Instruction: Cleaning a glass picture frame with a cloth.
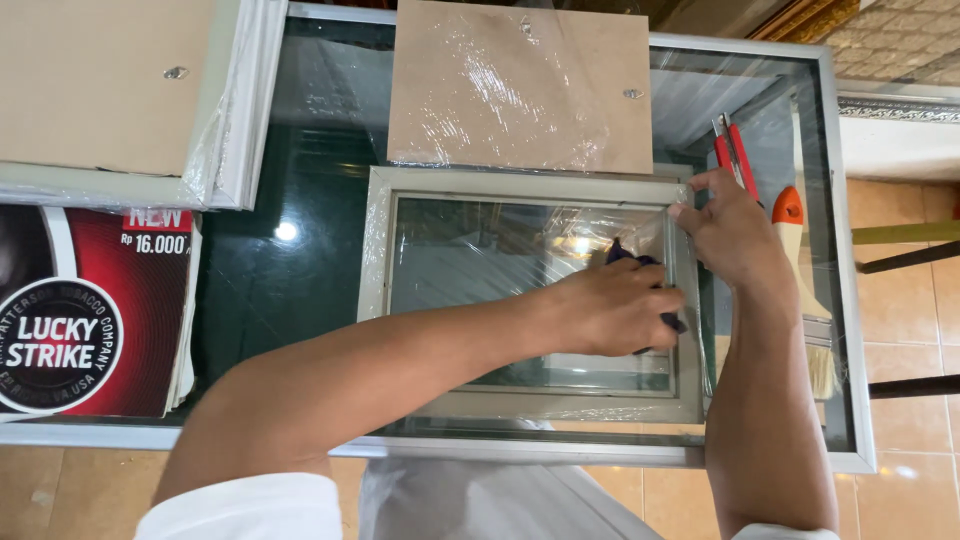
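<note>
A pale grey picture frame (pixel 378 262) with a glass pane lies face down on a glass-topped table, partly covered in clear plastic wrap (pixel 590 232). My left hand (pixel 610 305) reaches across the pane and presses a dark purple cloth (pixel 622 254) onto the glass near the frame's right side. My right hand (pixel 730 235) rests on the frame's upper right corner, fingertips pinching the plastic wrap at the edge.
A brown backing board (pixel 520 85) in plastic lies above the frame. A red utility knife (pixel 735 150) and an orange-handled paintbrush (pixel 805 290) lie right of it. Another wrapped frame (pixel 120 95) and a red poster (pixel 100 310) sit left. The table's metal rim (pixel 845 300) borders tiled floor.
</note>
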